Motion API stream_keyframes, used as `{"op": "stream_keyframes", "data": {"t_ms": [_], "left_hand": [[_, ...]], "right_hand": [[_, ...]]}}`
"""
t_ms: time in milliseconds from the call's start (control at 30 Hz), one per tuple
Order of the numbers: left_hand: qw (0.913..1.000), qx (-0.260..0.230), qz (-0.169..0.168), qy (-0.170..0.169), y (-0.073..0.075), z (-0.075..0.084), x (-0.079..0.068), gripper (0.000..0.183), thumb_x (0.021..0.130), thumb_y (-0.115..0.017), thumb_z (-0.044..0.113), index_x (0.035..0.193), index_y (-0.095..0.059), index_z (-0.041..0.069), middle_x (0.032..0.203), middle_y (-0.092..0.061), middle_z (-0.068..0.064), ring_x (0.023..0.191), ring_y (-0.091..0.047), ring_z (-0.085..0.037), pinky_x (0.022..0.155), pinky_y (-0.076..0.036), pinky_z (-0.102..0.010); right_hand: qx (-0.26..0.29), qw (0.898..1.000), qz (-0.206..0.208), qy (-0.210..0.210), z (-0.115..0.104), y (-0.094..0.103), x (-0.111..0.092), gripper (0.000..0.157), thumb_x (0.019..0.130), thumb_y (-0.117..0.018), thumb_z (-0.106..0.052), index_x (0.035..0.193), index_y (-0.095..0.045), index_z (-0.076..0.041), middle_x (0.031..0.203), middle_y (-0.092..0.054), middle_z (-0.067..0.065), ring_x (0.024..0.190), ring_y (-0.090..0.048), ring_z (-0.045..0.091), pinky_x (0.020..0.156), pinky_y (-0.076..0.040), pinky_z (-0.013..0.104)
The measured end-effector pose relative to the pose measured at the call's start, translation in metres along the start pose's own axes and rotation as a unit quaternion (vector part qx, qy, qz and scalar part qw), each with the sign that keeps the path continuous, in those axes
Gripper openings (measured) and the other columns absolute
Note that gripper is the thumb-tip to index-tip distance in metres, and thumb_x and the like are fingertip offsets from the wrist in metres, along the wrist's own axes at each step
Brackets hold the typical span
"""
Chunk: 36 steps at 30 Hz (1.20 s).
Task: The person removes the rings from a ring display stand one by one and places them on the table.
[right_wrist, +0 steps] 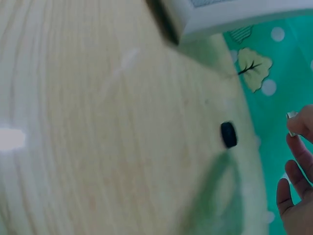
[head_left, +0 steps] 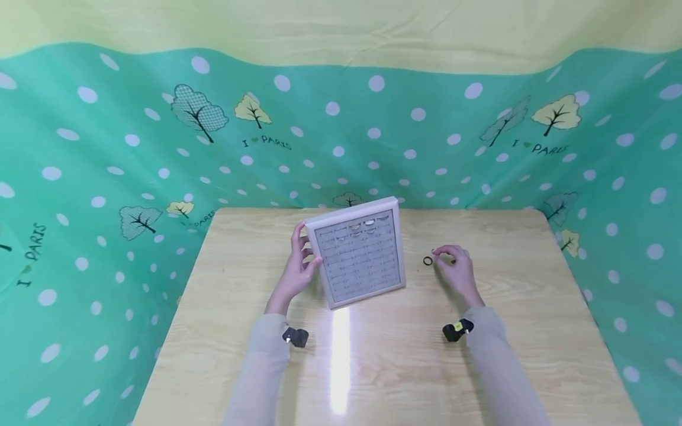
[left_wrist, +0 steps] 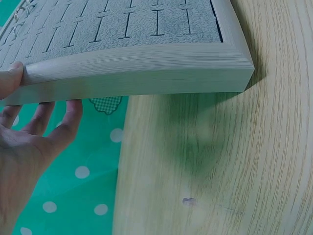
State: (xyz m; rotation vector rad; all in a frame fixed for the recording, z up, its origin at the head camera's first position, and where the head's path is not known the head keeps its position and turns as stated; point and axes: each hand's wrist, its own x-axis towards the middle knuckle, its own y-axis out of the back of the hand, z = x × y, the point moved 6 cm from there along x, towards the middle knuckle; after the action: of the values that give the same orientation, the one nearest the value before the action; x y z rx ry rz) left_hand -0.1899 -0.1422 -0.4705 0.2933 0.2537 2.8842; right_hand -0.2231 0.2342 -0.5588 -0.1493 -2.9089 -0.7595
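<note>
My left hand [head_left: 294, 272] grips the left edge of a ring display tray [head_left: 351, 210]. In the left wrist view the thumb lies on top of the pale frame [left_wrist: 146, 78], with fingers underneath. The tray stands tilted on the table, its grey slotted padding facing me. A few silver rings [head_left: 370, 223] sit in the upper slots. To the right, my right hand [head_left: 456, 272] pinches a small silver ring [right_wrist: 292, 123] between thumb and forefinger. Just beside those fingertips, a black ring [head_left: 428, 260] rests on the table; the right wrist view shows it edge-on.
The light wooden table [head_left: 511, 355] has a bright light reflection in front of the tray. Behind and at both sides hangs a green dotted curtain [head_left: 298, 165] with tree prints. Small wrist cameras [head_left: 457, 329] are strapped over both sleeves.
</note>
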Motion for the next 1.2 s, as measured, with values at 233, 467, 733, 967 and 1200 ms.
{"op": "stream_keyframes", "data": {"t_ms": [233,467,733,967,1200], "left_hand": [[0.9999,-0.001,0.004,0.016,-0.001,-0.001,-0.001,0.091,0.089,-0.051,-0.016,0.153,0.004,0.019,0.135,-0.038,-0.027,0.11,-0.054,-0.043,0.09,-0.052,-0.047],[0.9998,-0.004,0.001,0.017,-0.002,-0.002,-0.001,0.091,0.089,-0.051,-0.015,0.154,0.005,0.018,0.135,-0.038,-0.026,0.111,-0.053,-0.042,0.09,-0.052,-0.044],[1.0,-0.001,0.002,0.004,-0.001,0.0,-0.002,0.091,0.089,-0.051,-0.017,0.153,0.005,0.016,0.134,-0.039,-0.028,0.109,-0.054,-0.044,0.089,-0.053,-0.045],[0.9999,-0.009,0.003,0.009,-0.001,-0.002,-0.003,0.093,0.089,-0.051,-0.017,0.154,0.005,0.018,0.134,-0.038,-0.028,0.109,-0.054,-0.044,0.089,-0.051,-0.051],[1.0,0.001,0.002,0.009,-0.001,-0.002,-0.002,0.093,0.089,-0.051,-0.016,0.153,0.006,0.017,0.133,-0.039,-0.027,0.109,-0.054,-0.042,0.089,-0.053,-0.045]], "right_hand": [[-0.002,1.0,-0.004,-0.029,0.026,0.001,-0.003,0.012,0.088,-0.065,0.0,0.098,-0.066,0.007,0.106,-0.062,0.025,0.106,-0.051,0.038,0.099,-0.037,0.053],[-0.008,1.0,0.004,-0.021,0.037,0.0,-0.005,0.011,0.085,-0.066,0.006,0.095,-0.066,0.01,0.101,-0.063,0.027,0.1,-0.053,0.036,0.096,-0.039,0.046],[-0.024,1.0,0.013,-0.001,0.041,-0.003,-0.006,0.01,0.083,-0.066,0.007,0.092,-0.067,0.01,0.099,-0.063,0.027,0.102,-0.05,0.04,0.099,-0.031,0.049],[-0.034,0.999,0.014,-0.001,0.044,-0.004,-0.008,0.009,0.082,-0.067,0.006,0.091,-0.067,0.008,0.101,-0.061,0.027,0.104,-0.044,0.04,0.095,-0.031,0.049],[-0.031,0.999,0.014,0.0,0.044,-0.002,-0.009,0.009,0.083,-0.065,0.005,0.091,-0.066,0.01,0.102,-0.059,0.028,0.104,-0.044,0.041,0.097,-0.029,0.051]]}}
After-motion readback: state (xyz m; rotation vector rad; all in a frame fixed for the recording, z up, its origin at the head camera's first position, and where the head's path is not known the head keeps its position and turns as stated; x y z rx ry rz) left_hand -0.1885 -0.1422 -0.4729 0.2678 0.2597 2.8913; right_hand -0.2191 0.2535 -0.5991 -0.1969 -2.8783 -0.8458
